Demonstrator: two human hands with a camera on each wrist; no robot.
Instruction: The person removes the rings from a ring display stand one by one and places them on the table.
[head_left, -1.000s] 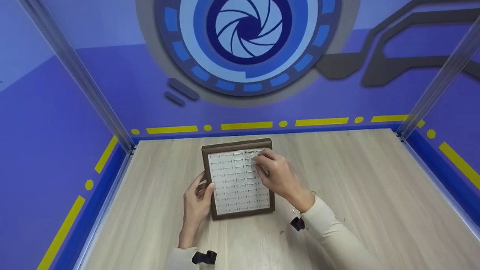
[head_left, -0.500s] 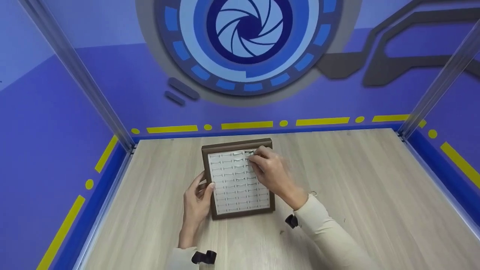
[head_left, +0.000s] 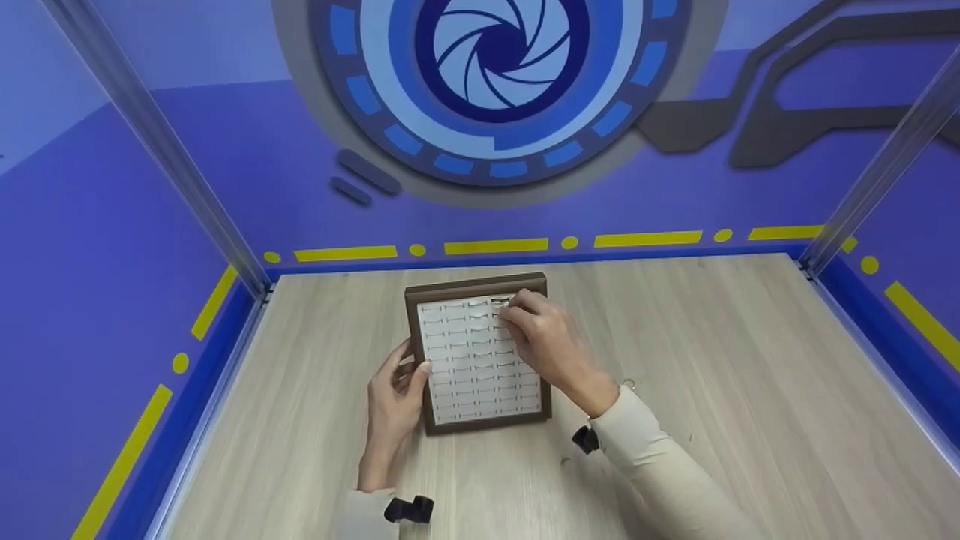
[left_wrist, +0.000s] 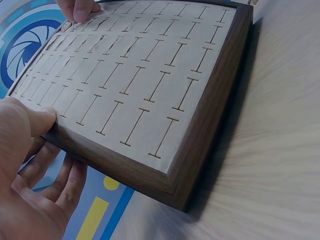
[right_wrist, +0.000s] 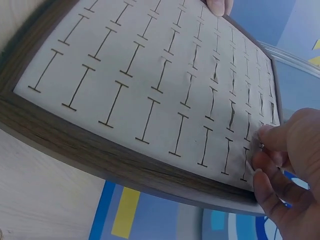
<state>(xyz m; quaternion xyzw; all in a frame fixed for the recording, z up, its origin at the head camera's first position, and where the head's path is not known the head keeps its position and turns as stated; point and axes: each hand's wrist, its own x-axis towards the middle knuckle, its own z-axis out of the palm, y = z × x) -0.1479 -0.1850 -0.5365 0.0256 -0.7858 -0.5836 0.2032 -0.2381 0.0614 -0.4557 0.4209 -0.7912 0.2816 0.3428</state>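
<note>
A ring display tray (head_left: pixel 446 390) with a brown wooden frame and a pale slotted pad stands tilted on the table. My left hand (head_left: pixel 396 405) grips its left side, thumb (left_wrist: pixel 42 121) on the front edge and fingers behind. At the upper right of the pad, my right hand (head_left: pixel 551 345) pinches a small shiny ring (right_wrist: pixel 261 146), mostly hidden by the fingertips, right at the slots. Some slots in the upper middle columns gape slightly; those lower down lie flat.
On the wooden table (head_left: pixel 712 337), a small ring (head_left: pixel 628 383) lies by the right wrist, with a tiny dark bit (head_left: pixel 565 461) nearer the front. Blue printed panels (head_left: pixel 360 225) enclose the back and sides.
My right hand has shifted slightly left over the pad from one second ago, then stays nearly in place. The left hand keeps its hold on the tray.
</note>
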